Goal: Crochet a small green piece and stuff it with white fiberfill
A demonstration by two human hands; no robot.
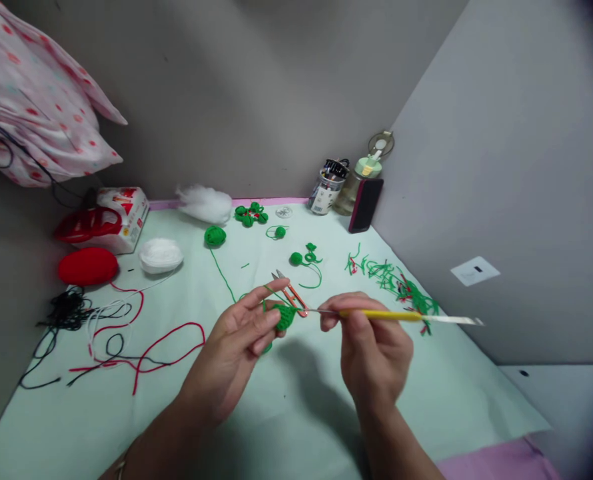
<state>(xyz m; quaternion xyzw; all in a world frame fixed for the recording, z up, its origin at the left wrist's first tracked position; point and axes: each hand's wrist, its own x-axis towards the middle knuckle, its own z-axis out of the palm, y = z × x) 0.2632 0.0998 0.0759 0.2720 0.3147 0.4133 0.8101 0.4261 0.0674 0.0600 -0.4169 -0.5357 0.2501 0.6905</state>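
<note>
Pinched in my left hand [244, 337] is a small green crochet piece [285, 317], with yarn running over the raised index finger. My right hand [374, 347] grips a crochet hook [381, 315] by its yellow handle. The hook's thin metal tip points left and meets the edge of the green piece. Just behind the piece, orange-handled thread snips [296, 300] lie on the table, partly covered by my left hand. A green yarn ball [215, 236] sits farther back, its strand trailing toward my left hand.
Red yarn [87, 266], white yarn [161, 256] and tangled black cord [69, 308] lie at left. Stuffing [204, 204] and finished green pieces [251, 214] are at the back. A pen cup [322, 193], bottle [349, 193], phone [366, 205] and yarn scraps [391, 280] are at right.
</note>
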